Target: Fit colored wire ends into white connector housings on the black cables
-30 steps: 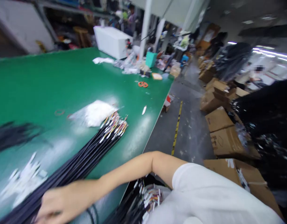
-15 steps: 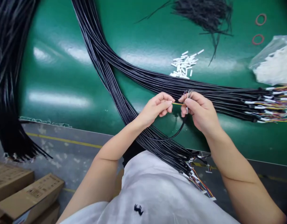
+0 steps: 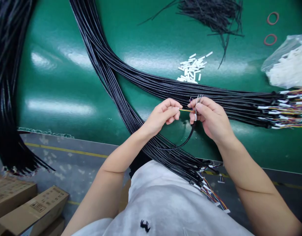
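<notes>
My left hand (image 3: 165, 114) pinches the tips of a few thin wires (image 3: 186, 110), yellow among them, stretched out sideways. My right hand (image 3: 210, 114) is closed round the split end of one black cable (image 3: 189, 139); several other wires, purple and grey or white, stick up past its thumb and forefinger. A short white sleeve (image 3: 195, 117) sits at the end of the black jacket, just under the right fingers. From there the cable curves down to a bundle of black cables (image 3: 131, 114) that runs beneath my left forearm.
Another cable bundle (image 3: 165, 86) lies behind my hands, its coloured wire ends at the right. Beyond it are loose white tubes (image 3: 191, 68), black strips (image 3: 212, 16), red rings (image 3: 270, 39) and a plastic bag (image 3: 286, 65) of white pieces. Cartons (image 3: 32, 209) stand on the floor at left.
My left hand has drawn slightly left with the pinched wires. Purple wires now stand apart from the grey ones at my right fingertips, and the white sleeve shows more. The view has shifted slightly.
</notes>
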`<state>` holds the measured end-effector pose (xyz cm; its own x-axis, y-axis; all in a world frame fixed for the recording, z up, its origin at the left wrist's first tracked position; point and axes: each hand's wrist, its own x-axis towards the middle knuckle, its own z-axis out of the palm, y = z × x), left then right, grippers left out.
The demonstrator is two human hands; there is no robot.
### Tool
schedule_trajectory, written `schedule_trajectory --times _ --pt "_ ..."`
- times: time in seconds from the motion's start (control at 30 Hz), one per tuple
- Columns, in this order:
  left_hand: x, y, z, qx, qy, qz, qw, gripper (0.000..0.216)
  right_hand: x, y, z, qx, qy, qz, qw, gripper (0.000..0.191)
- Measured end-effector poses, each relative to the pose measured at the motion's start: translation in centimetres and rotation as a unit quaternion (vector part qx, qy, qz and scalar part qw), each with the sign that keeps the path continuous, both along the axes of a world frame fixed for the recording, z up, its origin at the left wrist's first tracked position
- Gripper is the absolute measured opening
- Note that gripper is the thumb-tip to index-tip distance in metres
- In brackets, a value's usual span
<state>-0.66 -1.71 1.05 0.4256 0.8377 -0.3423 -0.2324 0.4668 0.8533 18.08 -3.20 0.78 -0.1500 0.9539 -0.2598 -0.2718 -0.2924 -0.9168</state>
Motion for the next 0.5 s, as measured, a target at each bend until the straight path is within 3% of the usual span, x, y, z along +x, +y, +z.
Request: schedule_trajectory --times 0.3,0.5 --pt "-0.10 -0.11 -0.21 0.009 0.015 -0.023 1.000 0.027 0.46 0.08 0.39 -0.027 -0.005 0.046 0.999 0.017" --pt "-0.12 -0.06 -0.21 0.007 0.019 -0.008 1.000 0.029 0.46 0.41 0.31 -0.053 0.019 0.010 0.998 0.025"
